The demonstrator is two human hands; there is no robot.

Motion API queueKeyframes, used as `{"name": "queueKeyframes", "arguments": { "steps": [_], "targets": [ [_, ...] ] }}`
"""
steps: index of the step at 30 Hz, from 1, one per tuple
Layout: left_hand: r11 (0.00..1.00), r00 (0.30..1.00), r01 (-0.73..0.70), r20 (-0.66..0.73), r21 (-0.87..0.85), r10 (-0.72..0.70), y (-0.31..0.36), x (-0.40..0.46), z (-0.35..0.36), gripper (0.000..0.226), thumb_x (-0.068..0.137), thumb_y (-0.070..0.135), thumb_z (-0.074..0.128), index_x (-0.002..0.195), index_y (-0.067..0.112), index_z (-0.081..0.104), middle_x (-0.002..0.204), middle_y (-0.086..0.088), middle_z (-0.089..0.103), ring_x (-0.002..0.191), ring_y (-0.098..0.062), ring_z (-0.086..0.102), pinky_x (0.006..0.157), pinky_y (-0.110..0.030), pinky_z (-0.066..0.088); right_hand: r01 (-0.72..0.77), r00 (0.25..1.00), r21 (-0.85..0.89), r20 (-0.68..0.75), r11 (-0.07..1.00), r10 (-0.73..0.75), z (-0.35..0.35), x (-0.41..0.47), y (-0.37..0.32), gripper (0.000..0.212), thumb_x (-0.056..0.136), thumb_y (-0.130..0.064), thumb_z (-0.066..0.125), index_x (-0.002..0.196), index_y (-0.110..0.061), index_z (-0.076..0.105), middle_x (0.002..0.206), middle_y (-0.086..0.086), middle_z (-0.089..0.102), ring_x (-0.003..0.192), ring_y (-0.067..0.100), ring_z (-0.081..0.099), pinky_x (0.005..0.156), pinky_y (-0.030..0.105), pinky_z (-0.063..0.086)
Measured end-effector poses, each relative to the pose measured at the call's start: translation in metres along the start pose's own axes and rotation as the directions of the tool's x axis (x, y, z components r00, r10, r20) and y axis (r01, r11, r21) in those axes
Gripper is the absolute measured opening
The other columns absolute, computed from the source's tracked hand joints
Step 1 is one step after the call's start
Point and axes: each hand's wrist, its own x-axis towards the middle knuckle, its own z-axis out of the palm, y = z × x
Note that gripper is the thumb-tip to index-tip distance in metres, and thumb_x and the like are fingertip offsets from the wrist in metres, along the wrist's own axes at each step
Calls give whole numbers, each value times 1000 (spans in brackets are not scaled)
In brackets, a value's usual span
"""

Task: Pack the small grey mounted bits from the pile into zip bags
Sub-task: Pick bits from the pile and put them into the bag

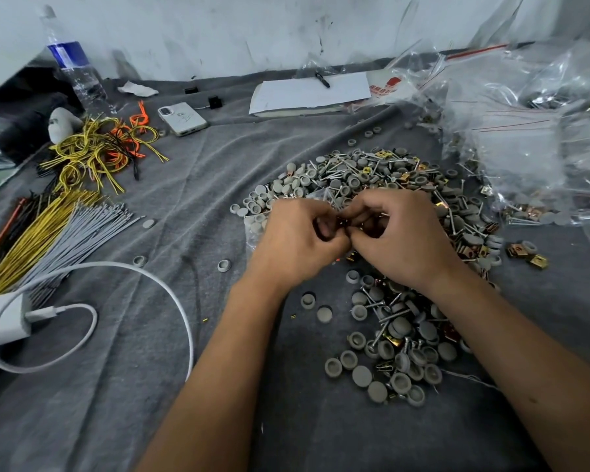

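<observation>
Both forearms are being extended over the grey-clothed desk (pixel 116 386); the left hand (pixel 297 240) and right hand (pixel 399 236) are curled together, pinching a small zip bag (pixel 252 229) directly above the pile (pixel 389 185).

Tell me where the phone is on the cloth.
In the head view, the white phone lies far left of the pile, between the water bottle and the notepad.

Single head cam, wide-angle, looks fwd and down over desk (pixel 184 386) from close range; far wall (pixel 218 28) at frame top. No 2nd view.
</observation>
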Motion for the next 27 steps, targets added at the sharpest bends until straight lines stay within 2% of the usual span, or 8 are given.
{"name": "queueKeyframes", "arguments": {
  "steps": [4, 8, 12, 15, 19, 23, 25, 27],
  "targets": [
    [999, 999, 40, 11, -30, -39, 2, 0, 1, 16, 78, 13, 76, 68, 4, 66, 62, -10, 64, 57, -19, 56, 55, -31, 44, -37, 999, 10, -7, 999, 37, 0, 0, 0, 25, 77, 0, 77, 93, -19, 79, 81, -11, 75, 77, 0, 70, 70, 9, 51],
    [996, 998, 50, 27, -70, -48, 1, -1, -2, 12, 80, 9, 74, 70, 6, 68, 59, -8, 62, 51, -6, 44, 49, -21, 35, 37, 998, -8, 47, 999, -37, -6, 2, -1, 28, 81, -4, 79, 105, -18, 80, 89, -10, 76, 85, 2, 71, 79, 18, 56],
    [990, 998, 69, 8, -126, -69, -1, -1, -2, 10, 82, 6, 71, 76, 12, 75, 59, -6, 65, 49, -3, 46, 49, -19, 37, 81, 996, -12, 32, 997, -81, -7, 4, 1, 21, 86, -6, 79, 105, -15, 80, 92, -7, 77, 86, 1, 70, 80, 14, 54],
    [992, 992, 76, -89, -102, -86, -3, 0, -2, 16, 85, 6, 69, 80, 18, 79, 60, 8, 66, 53, -1, 53, 53, -15, 40, 35, 997, -67, -73, 997, -40, -9, 6, 5, 20, 89, -10, 77, 109, -14, 77, 96, -4, 75, 84, 1, 67, 79, 5, 49],
    [984, 954, 92, -269, -153, -131, -5, 0, -5, 18, 80, 11, 62, 76, 18, 78, 61, 11, 66, 55, -1, 55, 56, -16, 41, -73, 986, -80, -154, 994, 60, -17, 9, 12, 44, 87, -15, 81, 128, -21, 66, 101, -9, 72, 85, -2, 65, 70, 7, 49],
    [984, 939, 92, -314, -154, -137, -5, 1, -3, 18, 78, 14, 59, 75, 18, 77, 59, 9, 65, 55, -4, 55, 59, -22, 43, 38, 999, -196, -22, 980, -43, -20, 11, 18, 26, 83, -15, 85, 106, -21, 75, 94, -12, 70, 86, 7, 62, 78, 20, 50],
    [983, 939, 85, -318, -161, -133, -6, 2, -2, 18, 77, 15, 58, 76, 17, 76, 60, 9, 65, 55, -5, 55, 60, -23, 43, 143, 981, -290, 171, 946, -96, -19, 11, 18, 16, 81, -31, 85, 94, -25, 77, 92, -13, 65, 92, 12, 51, 82, 32, 43],
    [985, 940, 71, -320, -160, -120, -5, 1, -3, 19, 77, 16, 58, 84, 17, 76, 58, 11, 61, 54, -5, 53, 59, -22, 41, 164, 939, -351, 342, 922, -36, -17, 9, 18, 29, 76, -54, 78, 92, -30, 77, 97, -11, 60, 101, 14, 43, 85, 33, 37]
  ]
}}
